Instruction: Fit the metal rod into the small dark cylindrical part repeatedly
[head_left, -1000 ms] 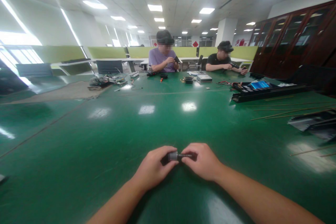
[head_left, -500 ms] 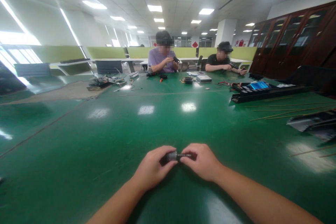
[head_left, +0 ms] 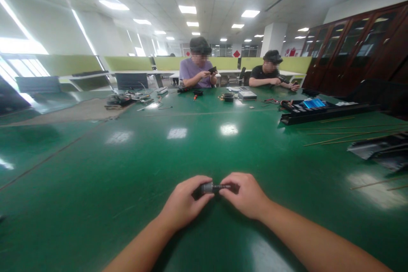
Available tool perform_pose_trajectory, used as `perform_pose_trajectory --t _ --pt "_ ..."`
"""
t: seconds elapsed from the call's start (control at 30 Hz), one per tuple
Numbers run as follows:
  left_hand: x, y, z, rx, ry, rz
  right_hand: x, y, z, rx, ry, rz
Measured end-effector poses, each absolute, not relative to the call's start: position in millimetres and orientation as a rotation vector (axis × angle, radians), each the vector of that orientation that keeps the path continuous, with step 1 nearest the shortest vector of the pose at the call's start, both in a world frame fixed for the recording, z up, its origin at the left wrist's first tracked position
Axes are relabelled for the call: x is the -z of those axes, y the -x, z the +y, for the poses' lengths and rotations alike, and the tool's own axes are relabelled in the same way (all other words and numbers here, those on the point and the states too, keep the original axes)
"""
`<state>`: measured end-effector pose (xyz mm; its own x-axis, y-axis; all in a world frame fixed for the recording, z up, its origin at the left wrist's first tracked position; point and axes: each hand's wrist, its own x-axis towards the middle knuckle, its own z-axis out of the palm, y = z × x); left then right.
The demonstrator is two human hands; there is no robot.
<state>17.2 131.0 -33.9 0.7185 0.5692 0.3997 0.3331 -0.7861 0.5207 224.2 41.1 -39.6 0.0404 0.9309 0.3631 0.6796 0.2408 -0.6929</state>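
My left hand [head_left: 186,199] is closed round a dark and silver cylinder [head_left: 208,188], thumb below and fingers above. A thin dark shaft [head_left: 220,186] sticks out from the cylinder toward the right. My right hand [head_left: 247,193] has its thumb and fingers closed round the outer end of this shaft. Both hands are low over the green table [head_left: 143,165], near the middle of the view.
Across the table sit a person in a purple shirt [head_left: 189,70] and a person in black [head_left: 257,73], each handling dark items. Electronic parts [head_left: 127,98] lie far left. Black rails [head_left: 318,114] and thin rods [head_left: 347,138] lie at the right.
Both my hands have shifted very slightly with the cylinder and shaft, keeping their hold. Across the table, the dark item held by the person in purple has turned and looks flatter.
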Motion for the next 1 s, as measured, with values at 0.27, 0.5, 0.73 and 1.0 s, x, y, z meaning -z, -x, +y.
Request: perform_pose_trajectory --t 0.27,0.5,0.73,1.0 --pt "34.8 -15.5 131.2 -0.816 -2.515 0.7 40.9 -223.5 41.4 -0.383 1.499 -1.674" --pt "35.3 -14.1 133.6 -0.835 -2.514 0.696 41.7 -223.5 41.9 -0.36 1.511 -1.666" --pt "35.0 -14.7 134.0 -0.849 -2.52 0.697 41.5 -225.8 42.5 -0.368 1.511 -1.67" --pt "36.1 -13.4 135.0 -0.854 -2.529 0.719 39.2 -225.4 42.7 -0.367 1.526 -1.666"
